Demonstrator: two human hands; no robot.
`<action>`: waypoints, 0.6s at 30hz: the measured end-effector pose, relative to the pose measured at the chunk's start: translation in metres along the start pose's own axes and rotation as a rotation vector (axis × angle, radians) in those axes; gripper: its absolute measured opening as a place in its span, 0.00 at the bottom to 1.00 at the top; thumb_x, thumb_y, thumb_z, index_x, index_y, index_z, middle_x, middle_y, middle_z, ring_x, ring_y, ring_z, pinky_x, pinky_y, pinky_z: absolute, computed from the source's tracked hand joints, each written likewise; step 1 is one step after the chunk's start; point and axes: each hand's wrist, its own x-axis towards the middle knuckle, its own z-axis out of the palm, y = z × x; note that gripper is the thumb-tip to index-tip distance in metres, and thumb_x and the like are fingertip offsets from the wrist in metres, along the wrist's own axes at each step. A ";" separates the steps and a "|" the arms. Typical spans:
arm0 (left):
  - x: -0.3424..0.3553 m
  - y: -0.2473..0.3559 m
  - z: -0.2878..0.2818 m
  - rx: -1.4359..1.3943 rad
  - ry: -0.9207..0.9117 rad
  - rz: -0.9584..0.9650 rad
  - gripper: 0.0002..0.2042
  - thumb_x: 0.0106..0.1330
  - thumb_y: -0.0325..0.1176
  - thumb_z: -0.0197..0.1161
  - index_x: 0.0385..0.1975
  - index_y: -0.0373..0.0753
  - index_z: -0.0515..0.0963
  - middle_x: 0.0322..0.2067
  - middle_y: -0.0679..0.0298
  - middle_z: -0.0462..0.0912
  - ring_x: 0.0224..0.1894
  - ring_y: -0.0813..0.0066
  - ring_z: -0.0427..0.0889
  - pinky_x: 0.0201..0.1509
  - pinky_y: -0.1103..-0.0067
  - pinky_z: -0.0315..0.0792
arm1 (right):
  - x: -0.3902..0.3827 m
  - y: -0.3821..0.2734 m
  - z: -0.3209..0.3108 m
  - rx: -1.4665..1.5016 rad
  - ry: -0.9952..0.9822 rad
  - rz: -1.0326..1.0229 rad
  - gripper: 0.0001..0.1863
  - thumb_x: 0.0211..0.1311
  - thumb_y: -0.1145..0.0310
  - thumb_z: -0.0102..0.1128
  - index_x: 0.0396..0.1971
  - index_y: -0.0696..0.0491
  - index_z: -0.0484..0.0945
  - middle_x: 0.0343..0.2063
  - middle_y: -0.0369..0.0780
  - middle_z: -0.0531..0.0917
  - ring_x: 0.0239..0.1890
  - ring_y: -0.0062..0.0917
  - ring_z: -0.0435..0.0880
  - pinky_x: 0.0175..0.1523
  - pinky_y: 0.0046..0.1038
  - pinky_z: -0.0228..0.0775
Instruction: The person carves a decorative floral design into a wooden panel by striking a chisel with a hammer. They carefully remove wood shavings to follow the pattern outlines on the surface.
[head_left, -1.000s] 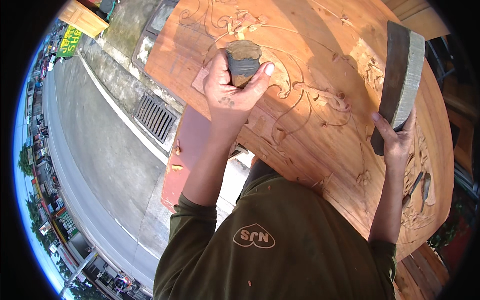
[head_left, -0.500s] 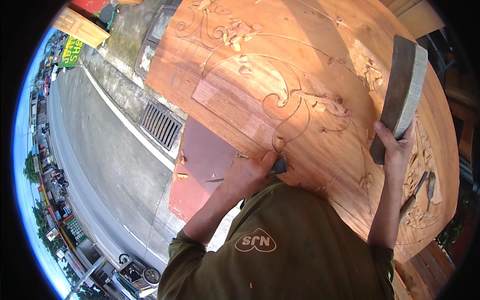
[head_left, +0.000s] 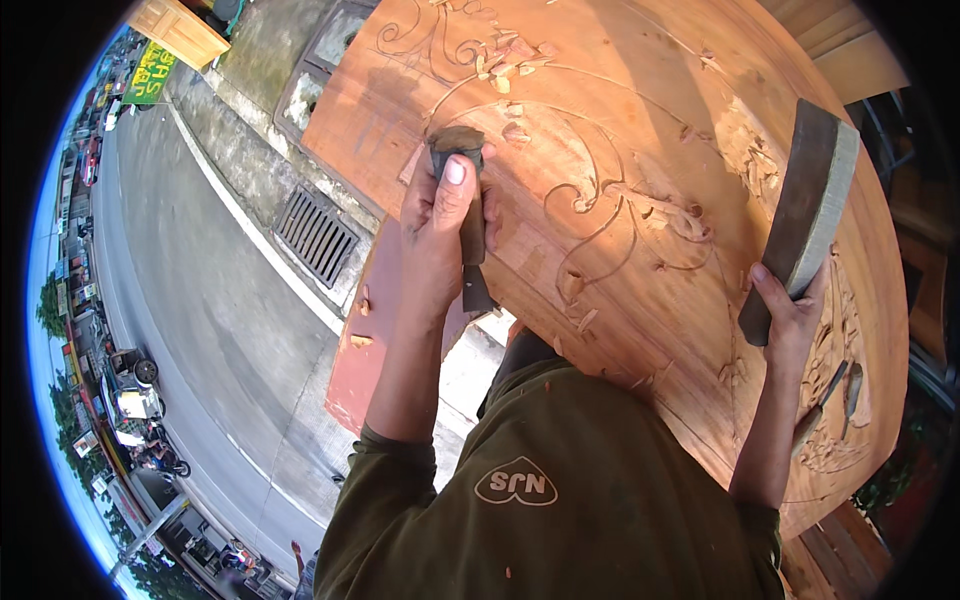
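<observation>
My left hand [head_left: 440,215] is closed around a chisel [head_left: 474,230], raised over the panel's left edge. Its battered, flattened handle end points up, and the dark blade points down toward me. At the right, my right hand [head_left: 790,308] grips the lower end of a long, dark, block-shaped mallet [head_left: 803,205], held tilted over the panel. Beneath both hands lies a broad reddish-brown wooden panel [head_left: 640,300] with drawn scrolls and partly carved leaf shapes. Wood chips [head_left: 512,62] are scattered over its far part.
Two slim carving tools [head_left: 822,400] rest on the carved area near my right forearm. A reddish board [head_left: 385,330] with a few chips is below the panel's left edge. Farther left are a drain grate [head_left: 316,236] and a road [head_left: 190,290] with parked vehicles.
My left hand has risen from the panel's near edge, moving up and left with the chisel, which now stands in plain view. The right hand and mallet have dipped slightly.
</observation>
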 end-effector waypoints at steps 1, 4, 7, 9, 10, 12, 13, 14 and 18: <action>0.014 -0.001 0.010 -0.033 -0.015 -0.002 0.25 0.83 0.57 0.58 0.58 0.38 0.78 0.27 0.67 0.77 0.24 0.82 0.74 0.27 0.82 0.68 | 0.002 -0.001 0.001 -0.001 -0.012 -0.017 0.42 0.61 0.76 0.81 0.73 0.55 0.67 0.40 0.36 0.84 0.39 0.21 0.84 0.46 0.26 0.78; 0.057 -0.014 0.040 -0.182 -0.313 0.009 0.27 0.81 0.58 0.61 0.53 0.34 0.78 0.32 0.64 0.79 0.24 0.80 0.75 0.25 0.80 0.71 | 0.006 -0.017 0.012 0.035 -0.071 -0.080 0.42 0.60 0.77 0.81 0.73 0.54 0.67 0.42 0.35 0.84 0.42 0.21 0.84 0.50 0.27 0.78; 0.087 -0.024 0.073 -0.088 -0.341 0.060 0.28 0.82 0.60 0.57 0.53 0.36 0.78 0.26 0.63 0.77 0.19 0.80 0.73 0.22 0.81 0.70 | 0.016 -0.021 0.009 0.028 -0.018 -0.146 0.42 0.60 0.77 0.81 0.73 0.54 0.68 0.44 0.36 0.85 0.45 0.21 0.84 0.54 0.27 0.77; 0.095 -0.024 0.085 -0.035 -0.386 0.046 0.30 0.78 0.64 0.60 0.51 0.36 0.79 0.24 0.66 0.77 0.18 0.82 0.72 0.22 0.81 0.69 | 0.023 -0.028 -0.001 -0.008 -0.014 -0.184 0.42 0.59 0.77 0.81 0.72 0.54 0.69 0.45 0.36 0.85 0.46 0.20 0.83 0.56 0.28 0.76; 0.097 -0.025 0.085 -0.024 -0.405 0.042 0.30 0.78 0.64 0.60 0.51 0.36 0.79 0.24 0.66 0.76 0.18 0.82 0.72 0.22 0.81 0.69 | 0.026 -0.034 -0.005 -0.026 -0.015 -0.203 0.41 0.59 0.77 0.81 0.72 0.54 0.69 0.45 0.37 0.85 0.46 0.20 0.83 0.57 0.28 0.76; 0.100 -0.028 0.083 0.007 -0.439 0.031 0.30 0.78 0.64 0.60 0.50 0.36 0.80 0.23 0.67 0.76 0.17 0.82 0.72 0.21 0.81 0.69 | 0.034 -0.041 -0.009 -0.048 0.033 -0.219 0.39 0.58 0.76 0.82 0.69 0.54 0.71 0.45 0.37 0.86 0.46 0.22 0.85 0.56 0.28 0.77; 0.100 -0.030 0.083 0.013 -0.428 0.021 0.28 0.78 0.61 0.63 0.50 0.37 0.80 0.23 0.67 0.76 0.17 0.83 0.73 0.21 0.81 0.69 | 0.042 -0.046 -0.015 -0.058 0.042 -0.238 0.39 0.58 0.76 0.82 0.69 0.54 0.72 0.46 0.38 0.86 0.45 0.22 0.85 0.56 0.29 0.78; 0.099 -0.029 0.086 0.016 -0.425 0.009 0.25 0.78 0.58 0.65 0.50 0.37 0.80 0.24 0.68 0.76 0.17 0.83 0.73 0.21 0.81 0.68 | 0.049 -0.053 -0.019 -0.071 0.059 -0.256 0.38 0.58 0.75 0.81 0.68 0.54 0.72 0.46 0.38 0.86 0.45 0.23 0.86 0.56 0.29 0.78; 0.095 -0.034 0.093 0.017 -0.435 0.036 0.16 0.74 0.41 0.75 0.49 0.36 0.80 0.25 0.70 0.78 0.18 0.85 0.74 0.20 0.82 0.68 | 0.089 -0.092 0.000 0.212 0.145 -0.274 0.31 0.61 0.75 0.78 0.60 0.60 0.71 0.41 0.45 0.87 0.39 0.29 0.89 0.49 0.34 0.84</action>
